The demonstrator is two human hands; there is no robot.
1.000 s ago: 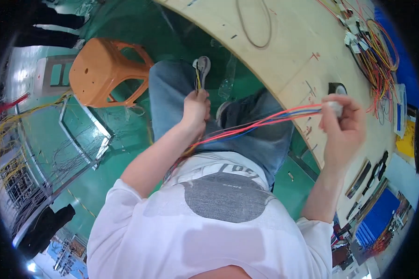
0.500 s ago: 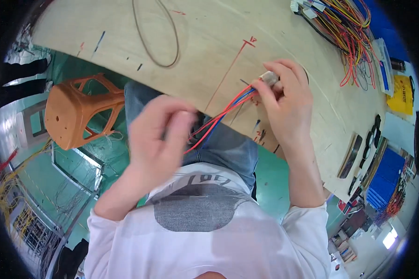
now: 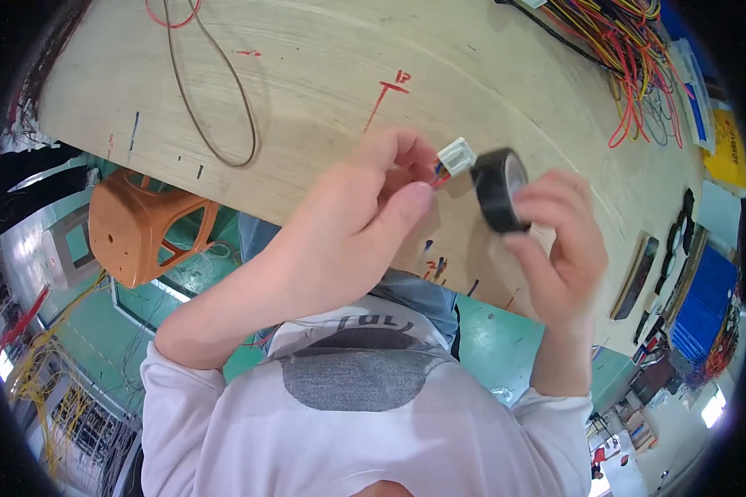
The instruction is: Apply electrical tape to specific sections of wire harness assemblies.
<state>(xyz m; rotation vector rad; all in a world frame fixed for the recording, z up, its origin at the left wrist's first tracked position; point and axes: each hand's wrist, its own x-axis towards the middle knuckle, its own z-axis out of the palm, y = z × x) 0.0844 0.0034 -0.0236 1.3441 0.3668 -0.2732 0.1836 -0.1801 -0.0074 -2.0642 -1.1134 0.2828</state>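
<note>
My left hand [image 3: 352,211] is raised over the near edge of the wooden board [image 3: 323,74], its fingers pinched on a small white plug connector [image 3: 456,156] with red and blue wire ends showing under it. My right hand [image 3: 559,248] holds a roll of black tape [image 3: 499,189] right beside the connector, almost touching it. The rest of the wires is hidden behind my left hand.
A brown wire loop [image 3: 211,108] lies on the board at the far left. A heap of coloured wires [image 3: 638,58] sits at the far right. An orange plastic stool [image 3: 145,224] stands on the green floor to my left. Blue bins [image 3: 704,306] stand at the right.
My right hand has swapped its grip on the connector end for the black tape roll. My left hand has moved up and taken the connector; the long red and blue wires are out of sight.
</note>
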